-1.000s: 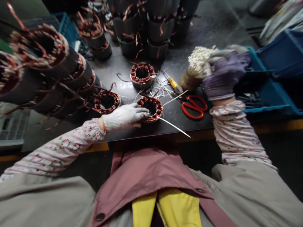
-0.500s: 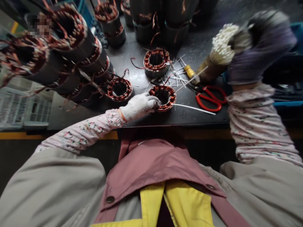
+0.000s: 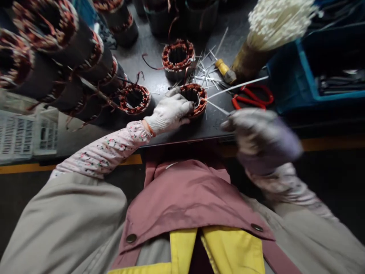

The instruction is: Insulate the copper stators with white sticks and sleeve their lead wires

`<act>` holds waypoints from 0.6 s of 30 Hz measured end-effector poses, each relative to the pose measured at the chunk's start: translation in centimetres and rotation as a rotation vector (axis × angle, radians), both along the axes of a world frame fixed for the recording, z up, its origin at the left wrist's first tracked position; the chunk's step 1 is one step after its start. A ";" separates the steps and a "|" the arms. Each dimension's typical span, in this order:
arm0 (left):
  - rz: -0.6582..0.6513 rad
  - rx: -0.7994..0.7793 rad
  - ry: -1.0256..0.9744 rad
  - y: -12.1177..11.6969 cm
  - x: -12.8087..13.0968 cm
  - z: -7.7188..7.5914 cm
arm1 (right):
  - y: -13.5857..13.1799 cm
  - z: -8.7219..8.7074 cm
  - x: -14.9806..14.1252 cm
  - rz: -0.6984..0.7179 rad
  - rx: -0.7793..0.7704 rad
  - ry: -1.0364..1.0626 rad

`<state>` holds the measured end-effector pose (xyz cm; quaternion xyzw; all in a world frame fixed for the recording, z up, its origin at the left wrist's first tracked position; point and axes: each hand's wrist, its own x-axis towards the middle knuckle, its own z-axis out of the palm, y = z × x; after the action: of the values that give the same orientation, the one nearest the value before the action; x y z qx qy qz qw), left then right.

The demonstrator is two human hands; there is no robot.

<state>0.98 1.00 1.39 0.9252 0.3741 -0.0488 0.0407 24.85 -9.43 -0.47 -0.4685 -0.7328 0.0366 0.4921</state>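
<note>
My left hand (image 3: 169, 110), in a white knit glove, is clasped on the rim of a copper-wound stator (image 3: 194, 99), which sits on the black worktop (image 3: 205, 131) with a long white strip (image 3: 236, 87) running from it. My right hand (image 3: 262, 139), in a purple-backed glove, is blurred near the worktop's edge; I cannot tell whether it is closed. Just left of my left hand sits a second stator (image 3: 134, 99). Beyond it, toward my right hand, lie red-handled scissors (image 3: 252, 97) and a blue crate (image 3: 302, 68).
</note>
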 end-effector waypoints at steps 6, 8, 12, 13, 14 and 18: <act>0.102 -0.065 -0.162 -0.5 0.5 -1.2 | -4.4 -4.9 -2.6 0.420 -0.107 0.097; 0.104 -0.048 -0.179 -0.6 0.3 -1.4 | -4.7 -5.5 -2.7 0.440 -0.191 0.131; 0.105 -0.022 -0.167 -0.7 0.4 -1.4 | -4.8 -5.6 -2.5 0.463 -0.261 0.193; 0.112 -0.021 -0.160 -0.8 0.4 -1.3 | -4.8 -5.6 -2.5 0.457 -0.265 0.203; 0.119 -0.020 -0.154 -0.8 0.4 -1.2 | -4.8 -5.6 -2.5 0.453 -0.266 0.212; 0.128 -0.024 -0.149 -0.8 0.5 -1.0 | -4.9 -5.8 -2.8 0.449 -0.287 0.223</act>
<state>1.51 0.18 0.38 0.9000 0.4276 0.0181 0.0826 22.03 -14.32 -6.31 -0.3523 -0.7469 0.2992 0.4780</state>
